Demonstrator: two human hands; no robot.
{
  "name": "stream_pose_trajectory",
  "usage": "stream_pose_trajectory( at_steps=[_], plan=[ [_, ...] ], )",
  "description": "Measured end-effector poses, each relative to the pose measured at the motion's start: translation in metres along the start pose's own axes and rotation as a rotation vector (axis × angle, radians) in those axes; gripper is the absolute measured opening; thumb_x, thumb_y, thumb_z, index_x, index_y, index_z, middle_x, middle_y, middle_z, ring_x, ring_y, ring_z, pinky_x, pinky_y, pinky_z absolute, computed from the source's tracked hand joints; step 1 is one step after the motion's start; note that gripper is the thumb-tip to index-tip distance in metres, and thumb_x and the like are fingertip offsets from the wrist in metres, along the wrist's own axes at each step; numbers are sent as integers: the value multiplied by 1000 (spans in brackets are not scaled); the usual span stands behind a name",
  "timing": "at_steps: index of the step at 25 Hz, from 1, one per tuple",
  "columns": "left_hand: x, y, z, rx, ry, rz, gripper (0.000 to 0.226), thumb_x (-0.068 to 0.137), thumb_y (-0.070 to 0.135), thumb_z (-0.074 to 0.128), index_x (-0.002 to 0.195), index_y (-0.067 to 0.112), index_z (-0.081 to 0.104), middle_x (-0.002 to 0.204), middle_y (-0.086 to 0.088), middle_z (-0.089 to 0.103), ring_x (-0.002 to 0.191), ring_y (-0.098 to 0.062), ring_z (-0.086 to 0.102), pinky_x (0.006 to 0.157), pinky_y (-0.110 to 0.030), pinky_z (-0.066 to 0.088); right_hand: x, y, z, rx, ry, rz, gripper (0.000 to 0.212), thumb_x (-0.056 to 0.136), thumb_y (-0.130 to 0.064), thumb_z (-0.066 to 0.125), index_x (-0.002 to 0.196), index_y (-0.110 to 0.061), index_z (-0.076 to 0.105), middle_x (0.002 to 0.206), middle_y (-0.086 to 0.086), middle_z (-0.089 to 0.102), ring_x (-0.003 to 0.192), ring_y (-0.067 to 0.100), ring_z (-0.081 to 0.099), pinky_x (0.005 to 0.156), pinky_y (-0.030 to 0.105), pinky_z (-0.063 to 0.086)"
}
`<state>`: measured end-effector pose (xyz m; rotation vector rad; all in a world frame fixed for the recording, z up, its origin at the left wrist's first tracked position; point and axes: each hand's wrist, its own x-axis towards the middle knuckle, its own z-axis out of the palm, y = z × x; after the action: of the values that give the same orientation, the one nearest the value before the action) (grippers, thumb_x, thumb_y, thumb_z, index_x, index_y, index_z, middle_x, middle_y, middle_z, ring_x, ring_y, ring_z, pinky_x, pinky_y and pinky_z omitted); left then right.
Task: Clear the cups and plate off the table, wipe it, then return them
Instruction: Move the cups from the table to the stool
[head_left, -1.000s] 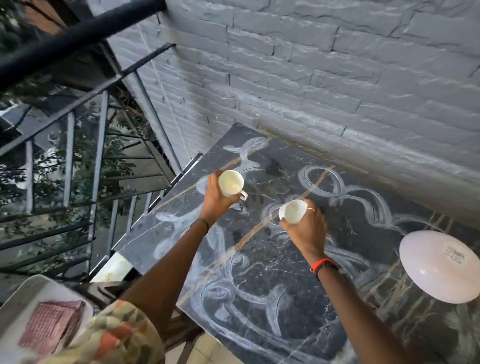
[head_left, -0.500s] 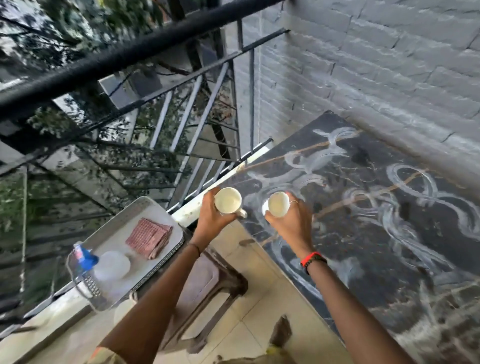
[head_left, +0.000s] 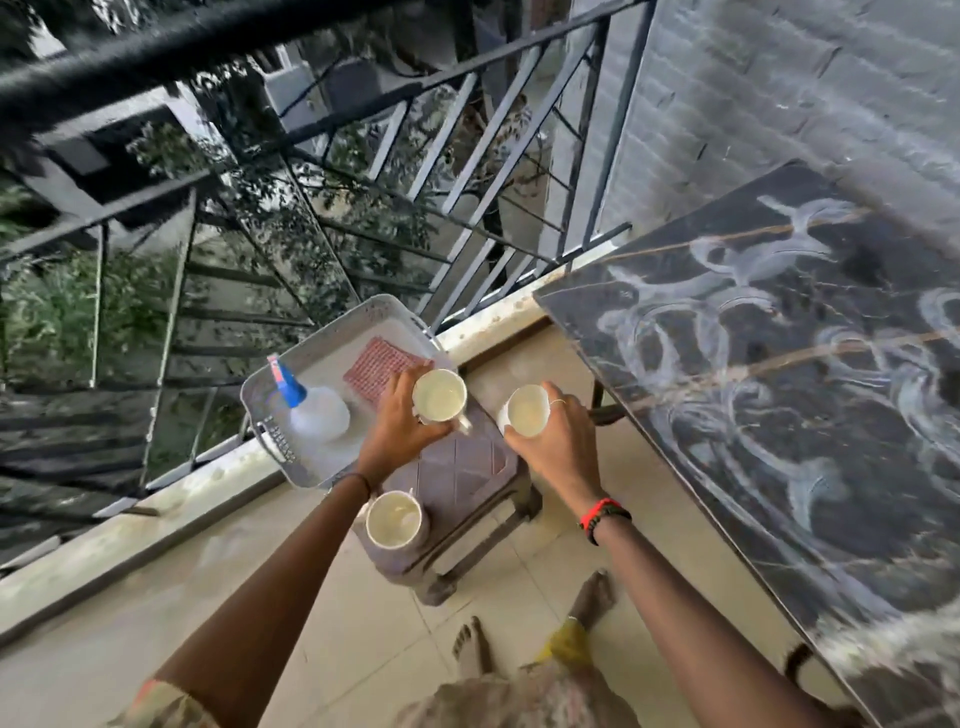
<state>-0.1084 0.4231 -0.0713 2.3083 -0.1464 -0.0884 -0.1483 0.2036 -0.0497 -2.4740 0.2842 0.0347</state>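
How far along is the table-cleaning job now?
Done: one cup stands on the stool. In hand: the left hand holds a second cup, the right hand a third cup. Left: wiping the streaked table with the cloth, then returning everything. The plate is out of view.

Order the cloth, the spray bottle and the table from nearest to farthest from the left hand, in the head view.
1. Cloth, just beyond the left hand, in the tray.
2. Spray bottle, further left, same tray.
3. Table, far to the right.
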Motion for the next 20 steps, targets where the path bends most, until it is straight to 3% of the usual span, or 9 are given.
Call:
stream_pose_trajectory(
  at_steps=[4,8,12,20],
  plan=[
    [-7,-37,-10,98,-173,-34,85,66,21,87,136,6,42,133,-12,46,118,-22,44,102,-30,35,-18,1,38,-44,-129,2,73,72,-47,72,133,-17,46,116,9,57,110,28,52,95,39,42],
    [-4,-71,-15,207,-341,-13,81,70,24,85,136,11,41,135,-11,48,120,-25,49,97,-27,37,-23,7,71,-92,-218,-26,80,70,-45,75,137,-15,42,124,8,55,115,26,49,97,37,42],
    [-7,-98,-17,420,-395,78,75,72,34,82,135,15,47,130,-9,58,116,-29,54,97,-42,45,-24,9,96,-103,-289,-36,82,68,-43,76,138,-17,41,125,10,55,116,26,50,97,36,42],
    [-6,-126,-14,505,-525,203,71,79,34,77,140,15,47,135,-9,54,119,-28,53,97,-42,48,-22,13,131,-216,-382,-101,78,66,-45,75,133,-19,44,130,5,55,123,25,46,102,46,38]
  ],
)
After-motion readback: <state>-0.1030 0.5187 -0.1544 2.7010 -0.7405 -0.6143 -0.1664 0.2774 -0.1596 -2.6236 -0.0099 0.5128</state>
